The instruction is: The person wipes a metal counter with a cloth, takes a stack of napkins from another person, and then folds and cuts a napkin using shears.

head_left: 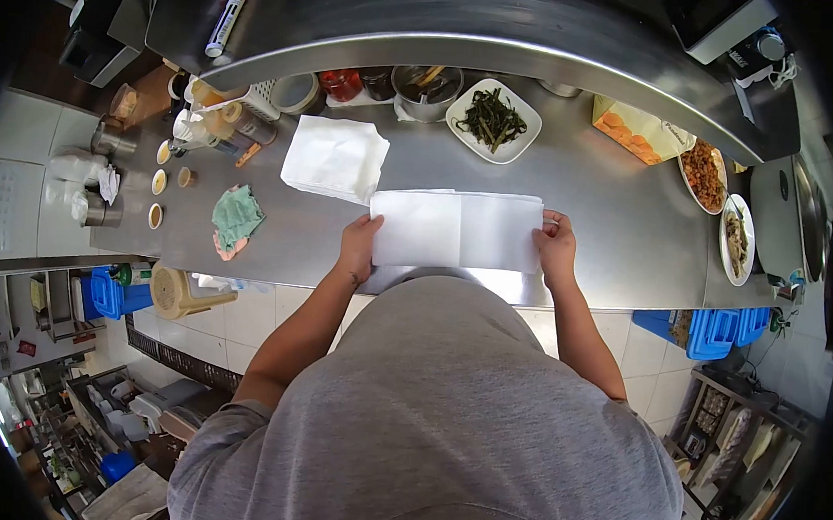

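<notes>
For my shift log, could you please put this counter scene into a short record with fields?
Surface: steel counter
Left hand: grips the left edge of the white folded cloth
Right hand: grips the cloth's right edge
Behind the cloth: stack of white cloths
Left of it: crumpled green rag
Far edge: square plate of dark greens, metal bowl
Right end: plate of fried food

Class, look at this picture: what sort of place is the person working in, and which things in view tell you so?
Probably a restaurant kitchen. A long steel counter holds plates of prepared food, such as the greens, with sauce cups beside them. Both hands, left and right, hold a white sheet.
</notes>
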Available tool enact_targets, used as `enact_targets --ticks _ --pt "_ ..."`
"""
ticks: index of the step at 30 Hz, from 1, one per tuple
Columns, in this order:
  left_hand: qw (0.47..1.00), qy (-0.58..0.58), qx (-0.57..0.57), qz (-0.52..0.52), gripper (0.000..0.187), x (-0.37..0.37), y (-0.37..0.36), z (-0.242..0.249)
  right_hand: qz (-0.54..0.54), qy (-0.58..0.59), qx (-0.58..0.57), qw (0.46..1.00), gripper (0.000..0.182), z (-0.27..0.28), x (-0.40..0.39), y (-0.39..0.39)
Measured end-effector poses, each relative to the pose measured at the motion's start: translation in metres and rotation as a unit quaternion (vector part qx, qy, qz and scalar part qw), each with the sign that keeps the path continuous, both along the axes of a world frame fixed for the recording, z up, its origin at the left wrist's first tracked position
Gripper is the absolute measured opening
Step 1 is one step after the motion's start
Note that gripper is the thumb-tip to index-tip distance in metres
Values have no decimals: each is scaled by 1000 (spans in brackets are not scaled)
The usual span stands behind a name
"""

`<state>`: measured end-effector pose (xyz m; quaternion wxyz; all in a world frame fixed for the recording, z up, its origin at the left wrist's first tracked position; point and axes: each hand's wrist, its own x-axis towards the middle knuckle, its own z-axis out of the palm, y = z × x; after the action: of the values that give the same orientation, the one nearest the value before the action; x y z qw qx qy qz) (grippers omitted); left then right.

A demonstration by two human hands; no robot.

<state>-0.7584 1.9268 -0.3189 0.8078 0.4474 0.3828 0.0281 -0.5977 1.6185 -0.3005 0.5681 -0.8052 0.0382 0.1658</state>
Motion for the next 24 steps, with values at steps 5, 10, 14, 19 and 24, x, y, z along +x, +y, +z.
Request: enact_targets --ticks 5,10,14,19,24 --pt "997 46 60 12 24 1 -1 19 6 -86 -43 995 32 4 -3 6" --pt "996 47 73 36 19 1 3 4 14 -131 -75 988 31 -4 1 8" --pt "993 52 98 35 18 1 5 0 10 -153 -112 982 31 -1 1 13" --pt "991 59 116 35 18 3 4 -4 14 -165 -148 975 31 12 -5 19" --pt "987 61 143 28 19 3 3 -1 43 -290 -242 925 36 17 -13 26"
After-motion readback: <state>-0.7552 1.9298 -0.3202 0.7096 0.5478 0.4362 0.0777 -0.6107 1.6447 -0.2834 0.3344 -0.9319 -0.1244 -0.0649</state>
